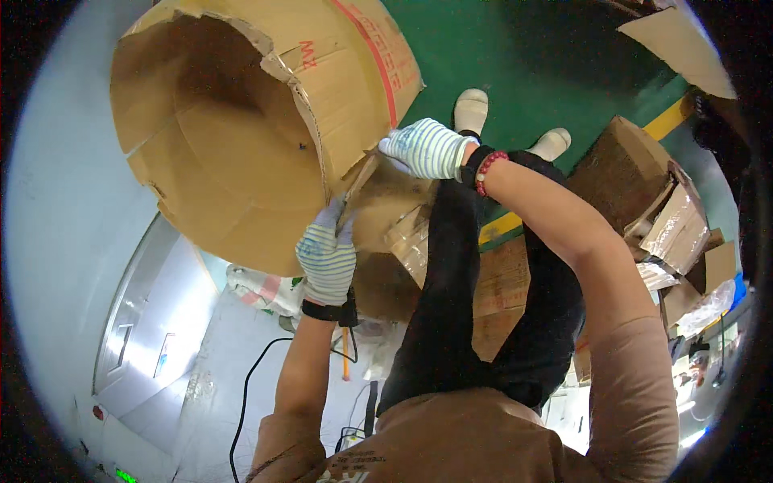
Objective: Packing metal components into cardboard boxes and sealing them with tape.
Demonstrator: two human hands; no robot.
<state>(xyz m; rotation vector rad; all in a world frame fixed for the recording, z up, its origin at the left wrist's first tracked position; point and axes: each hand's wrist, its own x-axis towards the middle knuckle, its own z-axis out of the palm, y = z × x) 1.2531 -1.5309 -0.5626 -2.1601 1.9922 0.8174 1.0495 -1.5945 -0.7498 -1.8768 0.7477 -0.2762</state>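
Observation:
A large brown cardboard box (346, 80) with red print and a strip of tape stands tilted at the upper left, its wide mouth facing me and its rim torn and ragged. My left hand (328, 262), in a white and blue striped glove, pinches the torn lower edge of the box. Close to it, my right hand (427, 150), gloved alike, is closed on the same edge beside the red-printed strip. A narrow torn flap of cardboard (360, 181) runs between the two hands. The fingertips are partly hidden by the cardboard.
Flattened and crumpled cardboard boxes (636, 177) lie at the right, some with clear tape. More cardboard (499, 294) lies beneath my legs. A black cable (250, 378) hangs at the lower left near a white sack (262, 288). The green floor (531, 60) has a yellow line.

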